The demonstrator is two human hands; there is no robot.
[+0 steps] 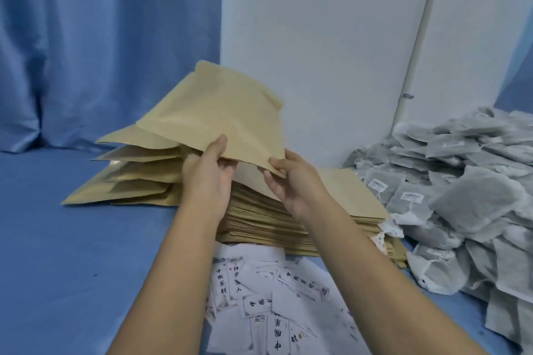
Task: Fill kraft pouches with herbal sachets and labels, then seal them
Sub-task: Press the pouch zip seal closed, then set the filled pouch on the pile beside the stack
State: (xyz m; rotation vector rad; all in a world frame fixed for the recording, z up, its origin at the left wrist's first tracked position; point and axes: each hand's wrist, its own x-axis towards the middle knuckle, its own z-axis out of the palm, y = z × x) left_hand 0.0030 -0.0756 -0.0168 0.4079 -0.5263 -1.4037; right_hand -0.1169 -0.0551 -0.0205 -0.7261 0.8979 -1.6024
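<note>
A blue cloth-covered surface [72, 268] stands before a blue curtain [101, 37] and a white wall [317, 37]. Both hands hold one kraft pouch [213, 112] above a flat stack of pouches [274, 225]. The left hand [207, 179] grips its near edge, thumb on top and fingers beneath. The right hand [294, 181] pinches the near right corner. The pouch's long axis runs away from the person, and its far end is tilted up toward the wall. A heap of grey herbal sachets [461, 181] lies to the right, nearer the right hand. Printed labels [274, 297] lie scattered between the forearms. Other pouches [135, 179] are piled loosely left of the stack.
</note>
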